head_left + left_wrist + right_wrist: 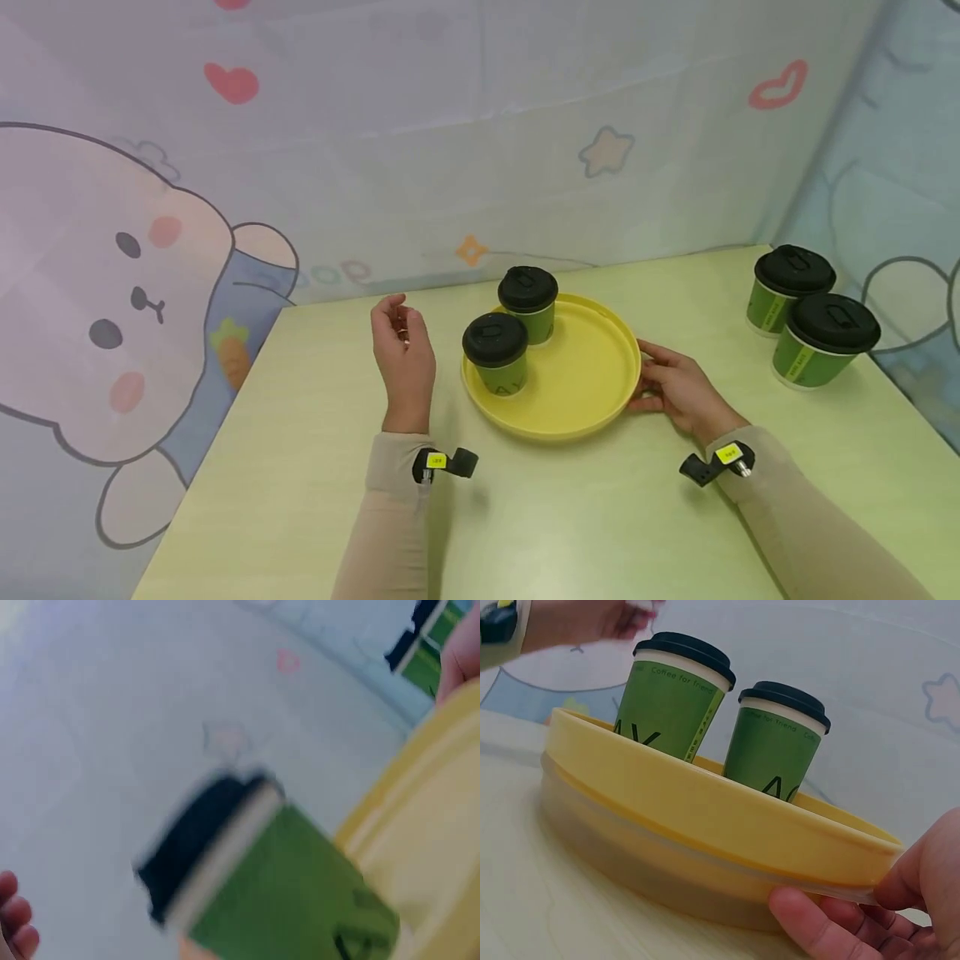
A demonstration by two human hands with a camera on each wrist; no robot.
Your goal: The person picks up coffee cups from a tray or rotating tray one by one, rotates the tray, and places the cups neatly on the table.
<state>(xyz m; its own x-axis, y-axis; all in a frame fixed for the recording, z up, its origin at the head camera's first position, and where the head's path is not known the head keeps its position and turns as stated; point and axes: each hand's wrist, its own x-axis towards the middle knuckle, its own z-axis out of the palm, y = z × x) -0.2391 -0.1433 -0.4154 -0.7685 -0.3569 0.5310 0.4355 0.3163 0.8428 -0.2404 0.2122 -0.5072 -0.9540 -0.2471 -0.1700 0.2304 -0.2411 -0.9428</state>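
A round yellow tray is in the middle of the table in the head view. Two green paper cups with black lids stand on its left half, a nearer cup and a farther cup. My right hand grips the tray's right edge; in the right wrist view the thumb is at the rim and the fingertips are below it. Left of the tray, my left hand is raised, its fingers loosely bent, holding nothing. In the left wrist view the near cup is blurred.
Two more lidded green cups stand close together at the table's right side, one behind and one in front. A printed cloth backdrop rises behind the table. Each wrist wears a small black camera mount.
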